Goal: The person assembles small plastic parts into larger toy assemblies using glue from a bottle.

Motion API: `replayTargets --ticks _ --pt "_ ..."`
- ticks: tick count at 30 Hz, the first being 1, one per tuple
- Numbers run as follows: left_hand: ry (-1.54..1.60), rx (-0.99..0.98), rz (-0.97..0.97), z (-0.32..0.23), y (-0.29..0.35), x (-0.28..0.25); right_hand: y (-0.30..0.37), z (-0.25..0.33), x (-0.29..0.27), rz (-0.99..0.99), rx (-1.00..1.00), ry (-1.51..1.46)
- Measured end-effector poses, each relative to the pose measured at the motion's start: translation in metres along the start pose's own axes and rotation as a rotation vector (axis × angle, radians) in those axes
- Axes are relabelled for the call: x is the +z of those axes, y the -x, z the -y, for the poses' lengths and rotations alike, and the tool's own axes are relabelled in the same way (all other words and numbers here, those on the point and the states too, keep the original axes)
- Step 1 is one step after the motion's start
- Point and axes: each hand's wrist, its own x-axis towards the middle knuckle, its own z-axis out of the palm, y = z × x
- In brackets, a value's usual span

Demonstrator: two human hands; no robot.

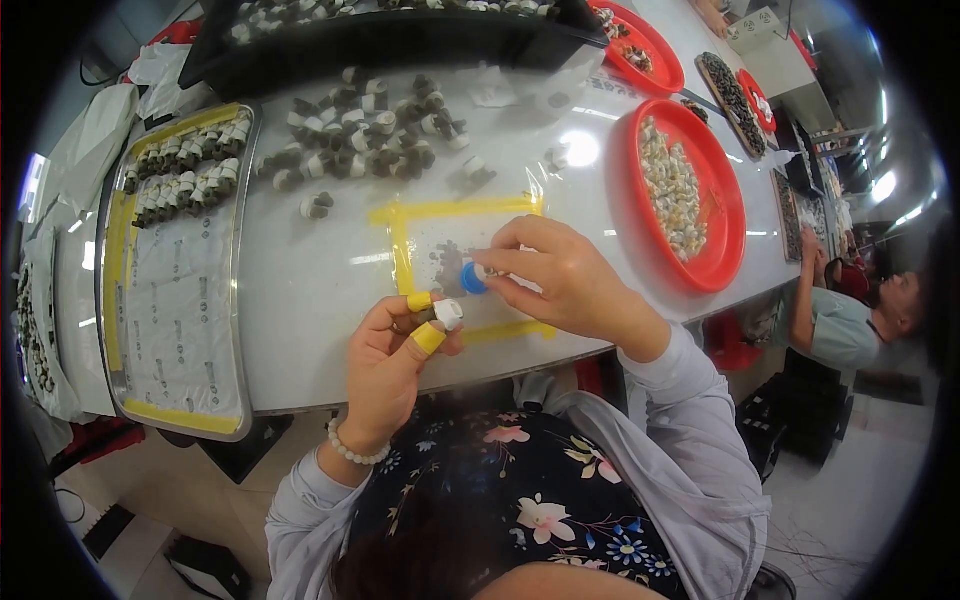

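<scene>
My left hand (pixel 385 365) is closed around a small dark piece with a white wrap (pixel 449 315). Yellow tape covers the tips of its thumb and a finger. Just above and to the right, my right hand (pixel 560 275) pinches a small pale piece (pixel 487 272) whose kind I cannot make out. Its fingertips are beside a small round blue cap (pixel 472 279), partly hidden by them. Around the cap, dark wet smudges (pixel 452 270) mark the white table inside a yellow tape outline (pixel 402 245).
Many dark pieces with white bands (pixel 365 130) lie loose at the back. A metal tray (pixel 240 330) at left holds rows of them. A black bin (pixel 400 45) stands behind; a red dish (pixel 728 215) of pale pieces is at right. Another person (pixel 835 320) sits farther right.
</scene>
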Motion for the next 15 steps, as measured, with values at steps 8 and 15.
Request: replayTargets --ticks 8,15 --pt "-0.054 0.035 -0.015 0.003 -0.001 0.001 0.001 -0.001 0.001 0.017 0.013 0.001" --pt "-0.061 0.021 -0.007 0.003 -0.001 -0.001 -0.001 0.014 -0.005 -0.038 0.209 -0.401"
